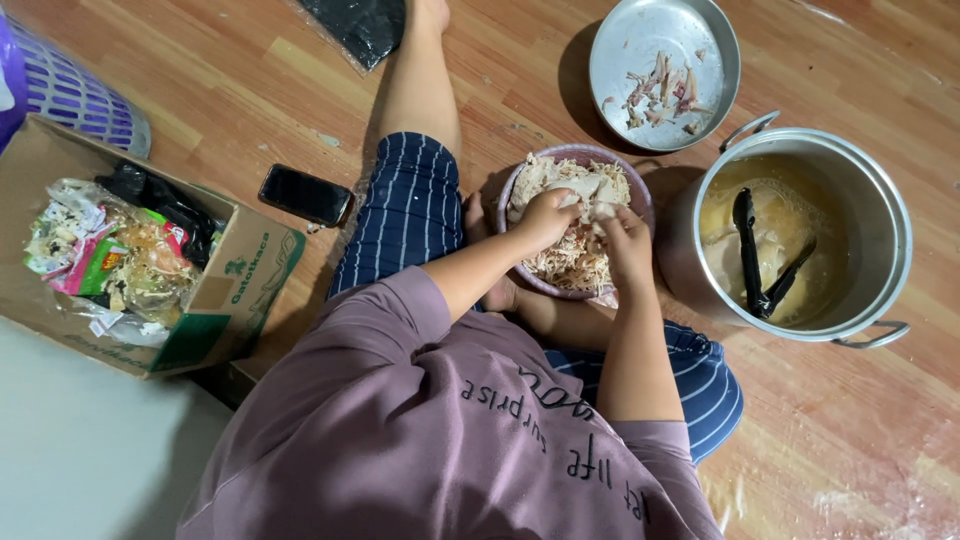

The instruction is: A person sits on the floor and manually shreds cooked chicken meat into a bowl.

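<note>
The person sits on the wooden floor (pixel 250 90) with a purple bowl (pixel 512 190) of shredded chicken (pixel 572 262) just ahead of the lap. Both hands meet over the bowl's middle: the left hand (pixel 545 218) curls its grip closed on a pale chunk of meat (pixel 598 192), which runs up and right from its fingers, and the right hand (pixel 628 246) pinches the same chunk from the other side. Neither hand is nearer (they nearly touch). To the right stand 1 pot of broth (pixel 800 235) with black tongs (pixel 755 262), and 1 metal plate (pixel 640 35) of bones beyond.

Purple basket (pixel 70 90) cut off top-left
</note>
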